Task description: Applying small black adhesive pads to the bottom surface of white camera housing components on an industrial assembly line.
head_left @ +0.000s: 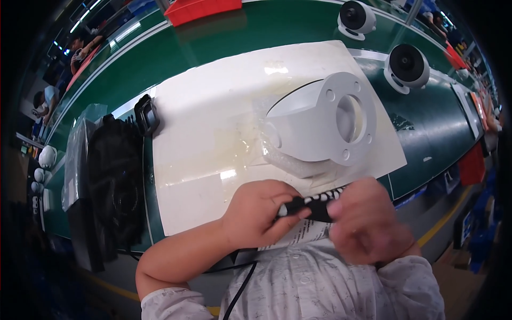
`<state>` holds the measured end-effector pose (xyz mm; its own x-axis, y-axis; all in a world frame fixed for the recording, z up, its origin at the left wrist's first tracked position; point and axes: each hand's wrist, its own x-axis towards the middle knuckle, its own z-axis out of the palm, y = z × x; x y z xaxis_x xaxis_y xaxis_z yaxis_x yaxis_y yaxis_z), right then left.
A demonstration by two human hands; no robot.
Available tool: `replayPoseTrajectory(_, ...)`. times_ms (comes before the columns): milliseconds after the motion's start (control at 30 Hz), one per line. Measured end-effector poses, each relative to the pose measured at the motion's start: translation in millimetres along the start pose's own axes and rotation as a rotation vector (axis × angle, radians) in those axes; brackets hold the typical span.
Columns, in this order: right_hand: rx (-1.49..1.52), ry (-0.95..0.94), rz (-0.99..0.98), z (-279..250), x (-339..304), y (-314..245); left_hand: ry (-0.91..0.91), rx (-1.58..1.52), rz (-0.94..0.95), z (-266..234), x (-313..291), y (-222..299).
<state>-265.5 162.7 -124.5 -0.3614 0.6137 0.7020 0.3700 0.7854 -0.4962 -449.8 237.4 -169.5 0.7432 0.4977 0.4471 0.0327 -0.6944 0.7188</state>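
Observation:
Close to my body, my left hand [261, 213] is closed around one end of a small black piece with white spots [319, 207]; I cannot make out its exact kind. At its other end my right hand [368, 221], blurred by motion, has its curled fingers on the piece. Below the hands shows a sheet with print [304, 232]. Just beyond them a large white round housing [304, 128] with a ring-shaped, holed flange lies on clear bubble wrap [298, 166]. Both rest on a white board [197, 144].
On the green bench [213, 45], two white dome-like devices with black fronts [406, 63] stand at the far right. Dark bagged items [114, 181] and a small black bracket-like part [146, 114] lie left. A red bin [202, 9] sits behind. A black cable [242, 288] hangs by my body.

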Motion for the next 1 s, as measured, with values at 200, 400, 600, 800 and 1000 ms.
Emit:
replayPoseTrajectory(200, 0.148, -0.036, 0.299, 9.9, 12.8, 3.9, -0.066, 0.033, 0.023, 1.2, -0.6, 0.9)
replayPoseTrajectory(400, 0.131, -0.074, 0.161, -3.2, 10.5, 0.8, -0.051, -0.167, -0.086, 4.6, -3.3, 1.7)
replayPoseTrajectory(600, 0.199, 0.388, 0.118, -47.6, 41.1, 63.6, 0.25, 0.05, 0.296, 3.8, 1.2, -1.9)
replayPoseTrajectory(800, 0.297, 0.217, 0.389, -58.3, 51.6, 67.2, 0.214, 0.036, 0.261, 0.6, 2.4, -8.3)
replayPoseTrajectory(1000, -0.095, 0.099, 0.367, -62.1, 54.8, 54.5, 0.134, -0.018, 0.169, -3.2, 3.6, -10.0)
